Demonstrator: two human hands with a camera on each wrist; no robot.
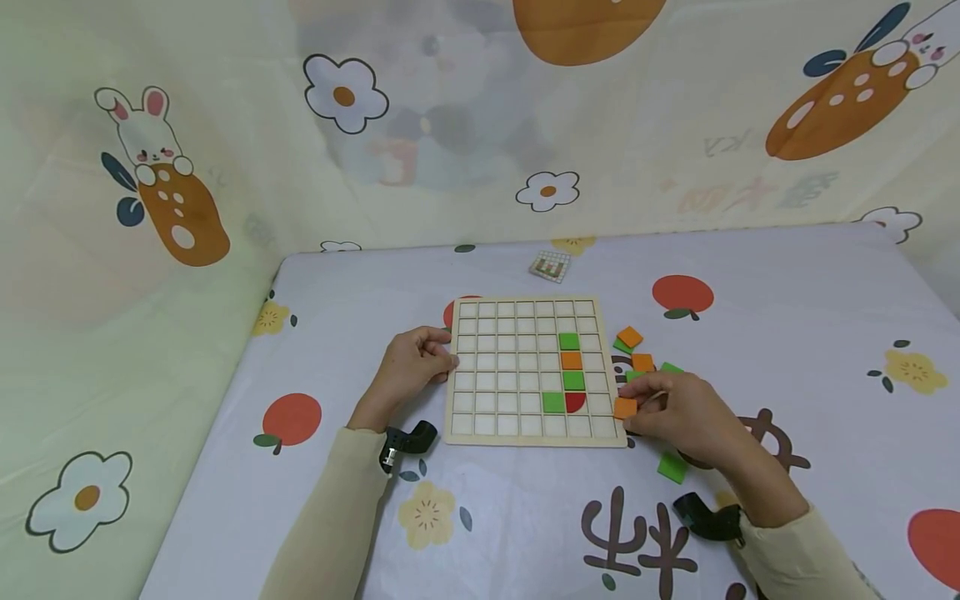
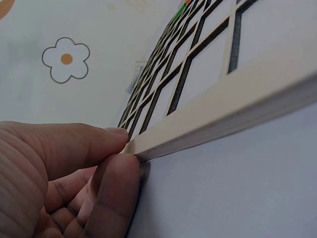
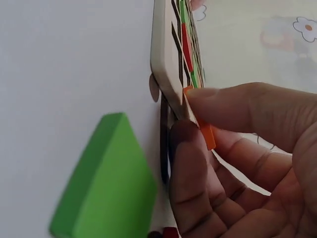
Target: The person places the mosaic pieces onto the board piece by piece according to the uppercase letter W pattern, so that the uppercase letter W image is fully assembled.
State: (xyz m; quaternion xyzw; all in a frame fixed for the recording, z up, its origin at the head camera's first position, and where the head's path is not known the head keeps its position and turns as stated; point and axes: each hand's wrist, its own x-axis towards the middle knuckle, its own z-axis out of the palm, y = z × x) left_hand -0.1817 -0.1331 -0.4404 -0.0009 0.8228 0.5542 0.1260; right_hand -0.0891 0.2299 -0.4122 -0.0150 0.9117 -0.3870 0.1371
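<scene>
A pale wooden grid board [image 1: 536, 440] lies on the cloth-covered table. In its right-hand part sit an orange square tile [image 1: 572, 360], a red tile with a rounded corner [image 1: 575, 402] and three green tiles, one being the lower-left green tile [image 1: 553, 402]. My left hand [image 1: 408, 367] pinches the board's left edge between thumb and finger, close up in the left wrist view. Between thumb and fingers, my right hand [image 1: 678, 408] holds another orange square tile [image 3: 207, 136] at the board's right edge, overlapping the frame in the head view.
Loose tiles lie right of the board, among them an orange tile [image 1: 630, 337], a second orange tile [image 1: 642, 362] and, nearer me, a green tile [image 1: 672, 469]. Behind the board is a small card with a grid picture [image 1: 551, 266]. A printed curtain [image 1: 450, 217] hangs at the back.
</scene>
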